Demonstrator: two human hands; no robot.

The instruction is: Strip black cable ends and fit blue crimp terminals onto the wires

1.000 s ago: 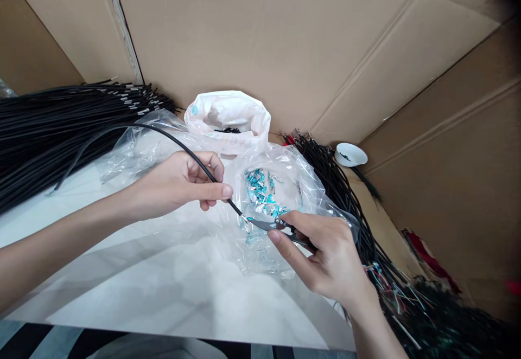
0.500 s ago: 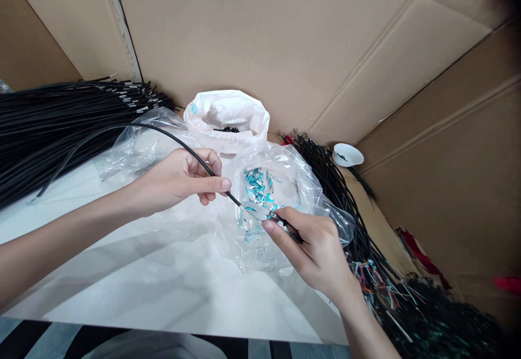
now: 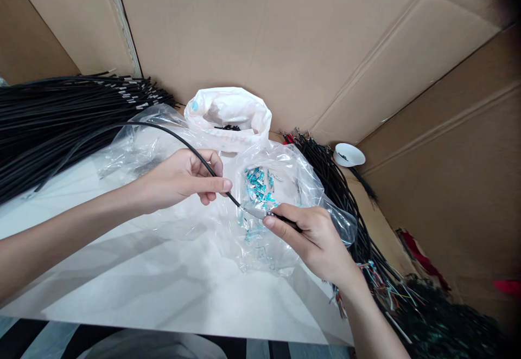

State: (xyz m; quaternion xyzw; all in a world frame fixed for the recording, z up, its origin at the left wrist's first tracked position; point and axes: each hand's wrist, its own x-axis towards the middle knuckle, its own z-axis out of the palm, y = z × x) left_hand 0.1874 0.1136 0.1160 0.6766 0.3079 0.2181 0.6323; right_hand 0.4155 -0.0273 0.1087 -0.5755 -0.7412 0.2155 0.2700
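Between the thumb and fingers of my left hand (image 3: 195, 181) is a black cable (image 3: 185, 143), pinched near its end. It arches back to the left over the table. My right hand (image 3: 313, 234) is closed around the dark handles of small scissors (image 3: 255, 212), whose silver blades are together. The blade tips are at the cable's end, where its fine detail is too small to make out. Under the scissors lies a clear plastic bag (image 3: 260, 250) with many small teal-and-silver pieces (image 3: 257, 184) in it.
A thick bundle of black cables (image 3: 61, 120) lies at left. Behind the clear bag stands a white bag (image 3: 228, 101) with small black pieces. More cables (image 3: 325, 177) run down the right, beside a white bowl (image 3: 349, 154). Cardboard walls (image 3: 264, 33) enclose the white tabletop (image 3: 183, 294).
The scissors' blades were apart at the cable's end and are now closed together. My right hand has tightened on the handles. My left hand and the cable have hardly moved.
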